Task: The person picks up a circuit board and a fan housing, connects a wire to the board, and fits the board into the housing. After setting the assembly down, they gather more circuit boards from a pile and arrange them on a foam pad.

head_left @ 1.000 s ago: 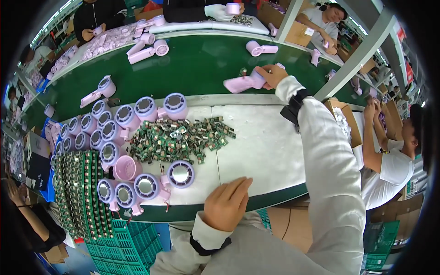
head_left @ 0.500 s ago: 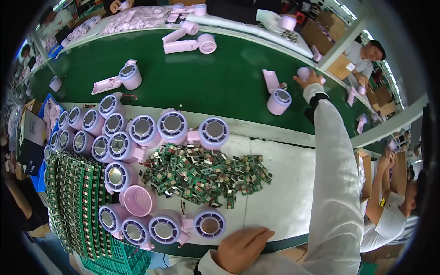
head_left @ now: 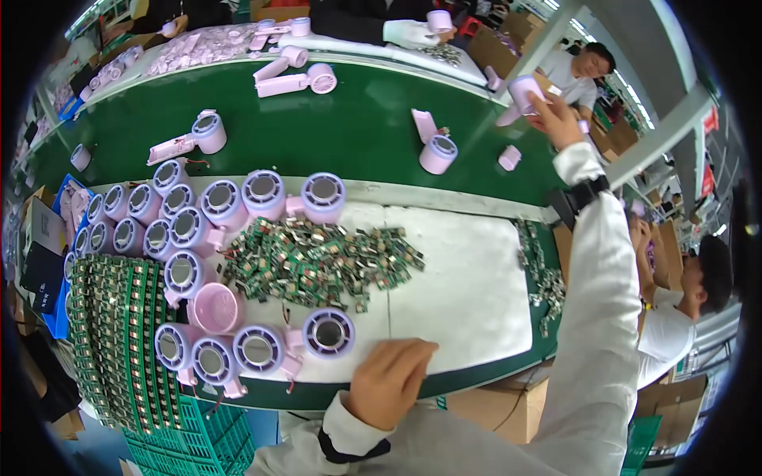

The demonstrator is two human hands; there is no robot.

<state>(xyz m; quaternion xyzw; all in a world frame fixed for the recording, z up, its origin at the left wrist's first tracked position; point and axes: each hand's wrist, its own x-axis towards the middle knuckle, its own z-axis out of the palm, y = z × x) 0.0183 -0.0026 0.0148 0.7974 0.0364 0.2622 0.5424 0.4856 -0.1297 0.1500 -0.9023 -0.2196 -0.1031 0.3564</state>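
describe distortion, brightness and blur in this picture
Head view: strong fisheye bending, with the green belt bowed and the corners black; head view: the white mat is bright, but its seam is visible; head view: the lilac fan in the right hand has a readable outline, while the background near the right rim looks soft.

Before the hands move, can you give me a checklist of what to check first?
1. Right hand gripping a purple fan: ok.
2. Left hand empty: cannot tell; its palm is hidden.
3. Heap of circuit boards on the white mat: ok.
4. Pink cup covered: not ok; its top is open.
5. Green belt free of other fans: not ok; several lie there.
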